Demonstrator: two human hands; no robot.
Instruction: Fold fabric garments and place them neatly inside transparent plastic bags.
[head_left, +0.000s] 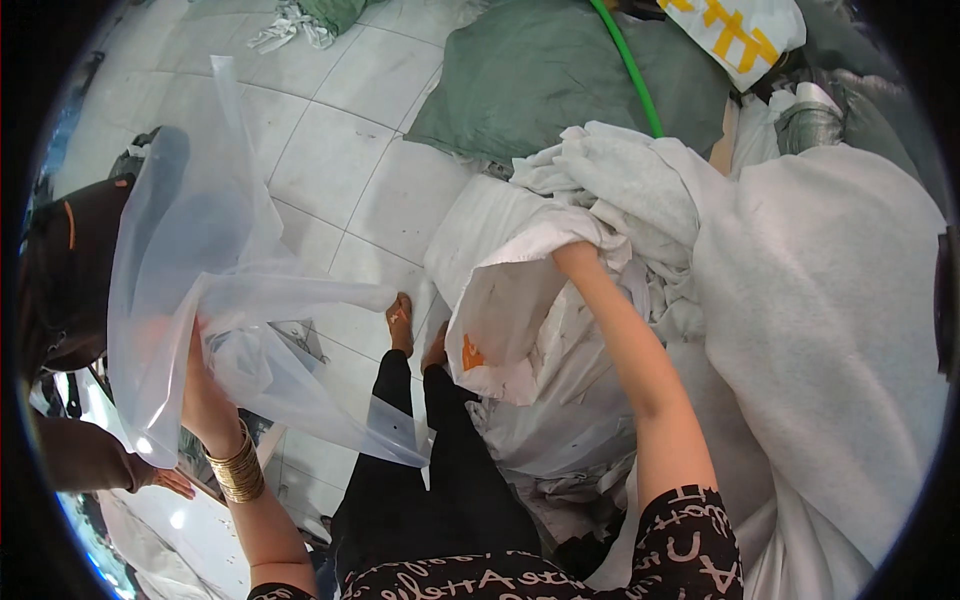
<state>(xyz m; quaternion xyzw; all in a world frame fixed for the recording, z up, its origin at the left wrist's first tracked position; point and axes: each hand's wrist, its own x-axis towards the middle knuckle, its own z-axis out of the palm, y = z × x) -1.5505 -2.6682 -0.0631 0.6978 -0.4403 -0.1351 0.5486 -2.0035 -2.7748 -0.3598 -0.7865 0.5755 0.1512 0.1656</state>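
Observation:
My left hand (198,385) is raised at the left, a gold bangle stack on its wrist. It is closed on a large clear plastic sheet (240,290), which hangs in loose folds and partly covers the fingers. At the centre right, my right hand (574,258) grips the rim of a white sack (515,290), with its fingertips hidden in the folds. The sack's mouth gapes toward me, and an orange patch (472,352) shows on its side. Crumpled white cloth (640,215) lies just beyond that hand.
A big grey-green bundle (560,75) with a green strap (630,65) sits at the back. Thick white fabric (820,300) drapes down the right. At the left stands another person in dark clothing (75,270), one hand (175,483) over a white surface. Pale tiles (330,145) cover the floor.

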